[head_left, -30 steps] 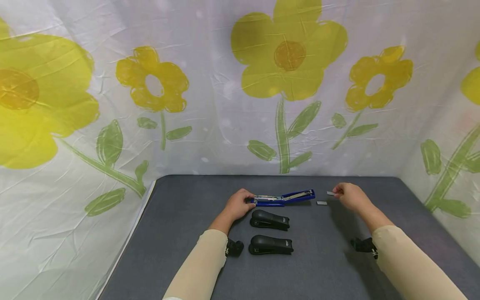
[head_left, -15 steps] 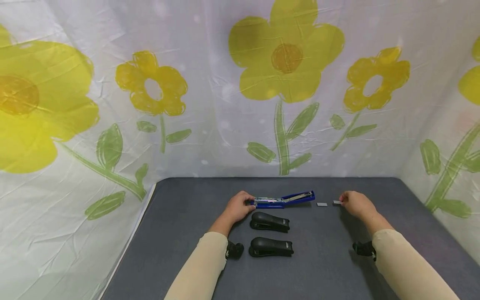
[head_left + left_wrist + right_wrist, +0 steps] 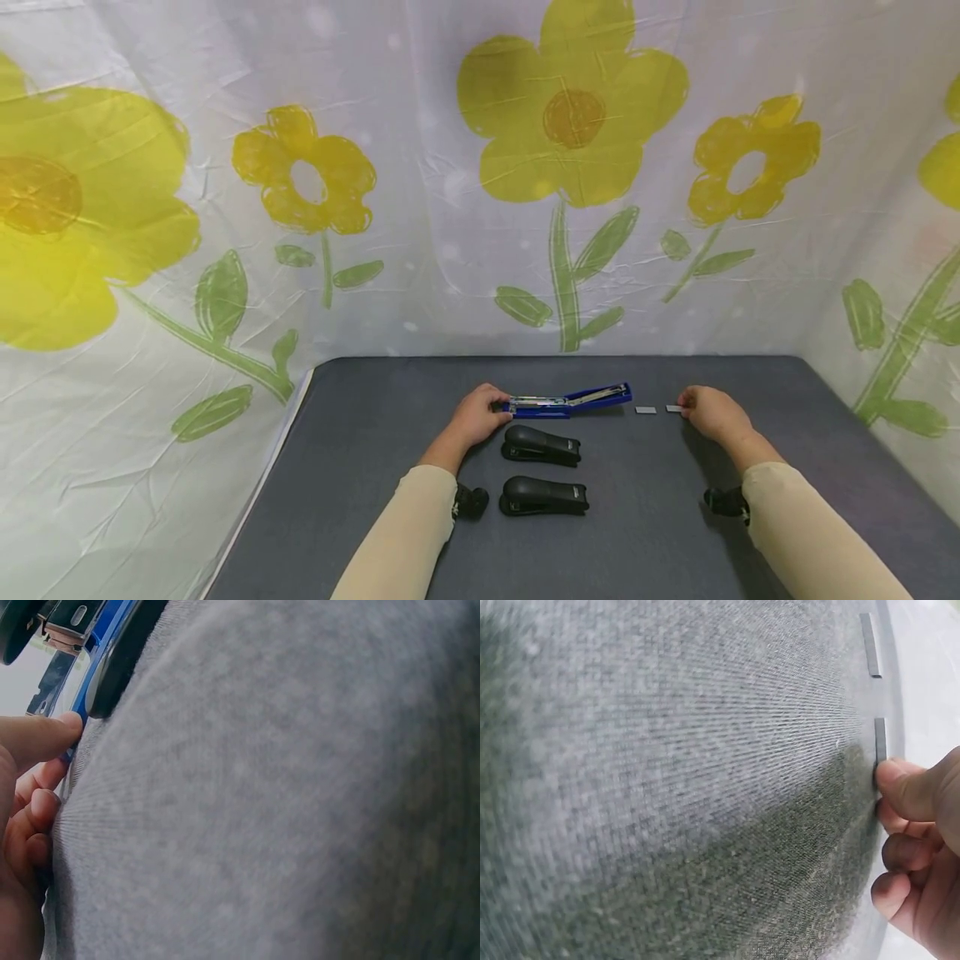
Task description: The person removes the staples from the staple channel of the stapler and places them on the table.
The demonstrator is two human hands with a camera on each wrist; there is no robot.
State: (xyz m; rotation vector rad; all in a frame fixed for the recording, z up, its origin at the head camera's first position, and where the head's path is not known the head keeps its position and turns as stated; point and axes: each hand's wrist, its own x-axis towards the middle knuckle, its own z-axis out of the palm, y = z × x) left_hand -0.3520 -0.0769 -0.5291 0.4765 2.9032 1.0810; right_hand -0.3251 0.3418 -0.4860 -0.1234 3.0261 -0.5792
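Note:
A blue stapler (image 3: 538, 410) lies folded open on the table, its metal staple channel showing and its top part angled up to the right. My left hand (image 3: 474, 417) pinches its left end between thumb and fingers; the left wrist view shows the thumb (image 3: 56, 731) on the blue edge. Off to the right, my right hand (image 3: 717, 417) pinches one end of a short grey staple strip (image 3: 880, 740) right at the table surface. A second staple strip (image 3: 645, 410) lies just left of it, almost in line, between that hand and the stapler.
Two black staplers, one (image 3: 542, 446) close in front of the blue one and another (image 3: 543, 496) nearer me, lie between my forearms. The dark grey table (image 3: 360, 500) ends at the back against a flower-printed curtain (image 3: 427, 275).
My right hand has brought its staple strip slightly right and toward me, down to the table beside the other strip. The left hand has stayed on the blue stapler.

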